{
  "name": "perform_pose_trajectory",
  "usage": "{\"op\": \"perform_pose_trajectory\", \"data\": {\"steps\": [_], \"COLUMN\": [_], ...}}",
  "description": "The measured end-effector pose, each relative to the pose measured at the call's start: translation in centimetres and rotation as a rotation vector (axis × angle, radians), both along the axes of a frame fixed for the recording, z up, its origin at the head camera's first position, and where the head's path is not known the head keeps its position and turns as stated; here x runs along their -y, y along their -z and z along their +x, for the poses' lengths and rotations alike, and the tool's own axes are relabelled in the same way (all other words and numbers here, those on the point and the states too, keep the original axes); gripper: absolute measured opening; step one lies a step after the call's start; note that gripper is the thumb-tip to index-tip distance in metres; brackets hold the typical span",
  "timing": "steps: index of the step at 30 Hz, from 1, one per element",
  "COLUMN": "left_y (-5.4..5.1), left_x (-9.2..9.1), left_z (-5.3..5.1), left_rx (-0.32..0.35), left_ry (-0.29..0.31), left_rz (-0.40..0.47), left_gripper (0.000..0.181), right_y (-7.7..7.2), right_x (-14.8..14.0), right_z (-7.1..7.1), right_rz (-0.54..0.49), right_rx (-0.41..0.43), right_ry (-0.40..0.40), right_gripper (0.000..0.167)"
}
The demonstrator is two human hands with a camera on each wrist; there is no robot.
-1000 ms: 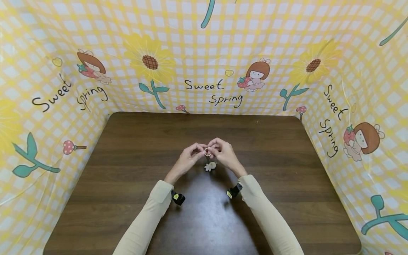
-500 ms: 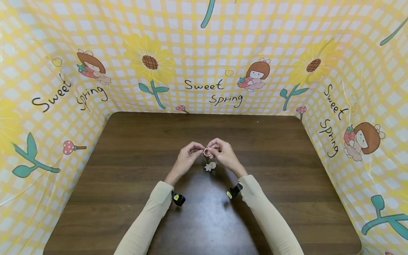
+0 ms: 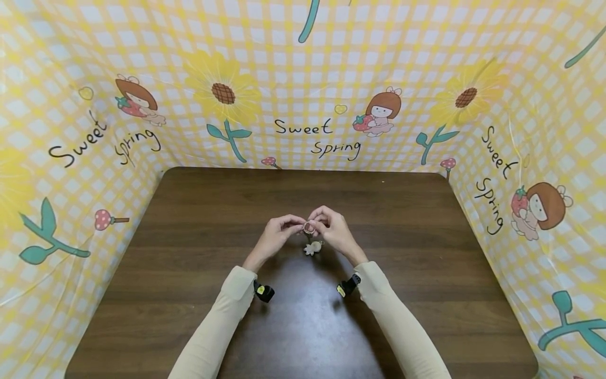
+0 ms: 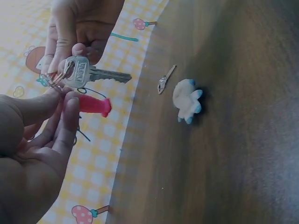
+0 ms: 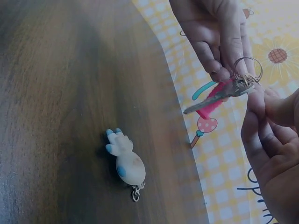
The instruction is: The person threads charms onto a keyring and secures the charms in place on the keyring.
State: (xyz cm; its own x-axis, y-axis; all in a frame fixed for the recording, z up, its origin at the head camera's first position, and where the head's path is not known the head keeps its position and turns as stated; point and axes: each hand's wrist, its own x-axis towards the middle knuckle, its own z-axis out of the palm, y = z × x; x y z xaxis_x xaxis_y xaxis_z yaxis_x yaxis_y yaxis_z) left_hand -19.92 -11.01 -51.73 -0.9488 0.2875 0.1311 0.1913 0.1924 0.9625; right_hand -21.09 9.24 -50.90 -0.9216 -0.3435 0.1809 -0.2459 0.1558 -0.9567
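Angled inward, the left hand (image 3: pixel 275 233) and right hand (image 3: pixel 334 228) seemingly both pinch the ring (image 5: pixel 261 69), above a brown table (image 3: pixel 402 231) backed by checked cloth (image 3: pixel 303 68).

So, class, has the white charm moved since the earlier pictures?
No: in the head view, the white charm keeps its place relative to the table's far edge.

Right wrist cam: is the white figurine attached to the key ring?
No, the white figurine lies on the wood-grain tabletop, apart from the raised key ring.
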Motion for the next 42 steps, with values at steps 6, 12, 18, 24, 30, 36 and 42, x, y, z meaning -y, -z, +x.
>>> {"op": "perform_pose_trajectory", "data": {"steps": [6, 12, 18, 24, 30, 36, 42], "left_y": [-0.36, -0.35, -0.22, -0.81, -0.69, -0.69, -0.77], "left_x": [0.03, 0.06, 0.14, -0.01, -0.10, 0.11, 0.35], "left_z": [-0.26, -0.18, -0.17, 0.22, 0.02, -0.30, -0.54], "left_rx": [0.021, 0.012, -0.091, -0.213, -0.213, -0.054, 0.061], "left_ry": [0.024, 0.018, 0.026, -0.015, -0.008, -0.001, -0.003], "left_rz": [-0.049, -0.083, -0.165, -0.232, -0.297, -0.242, -0.176], "left_gripper": [0.012, 0.012, 0.012, 0.005, 0.005, 0.008, 0.012], "right_y": [-0.13, -0.10, -0.04, -0.03, 0.17, -0.29, -0.43], "right_x": [-0.11, -0.14, -0.29, -0.30, -0.38, -0.48, -0.80], "right_z": [0.04, -0.13, -0.14, -0.12, -0.12, -0.26, -0.42], "right_rz": [0.016, 0.012, 0.029, 0.179, 0.210, 0.158, 0.130], "right_rx": [-0.020, -0.031, -0.034, -0.098, -0.177, -0.176, -0.126], "right_ry": [0.027, 0.019, -0.006, -0.016, -0.006, -0.003, 0.040], "right_gripper": [0.006, 0.006, 0.008, 0.009, 0.012, 0.012, 0.010]}}
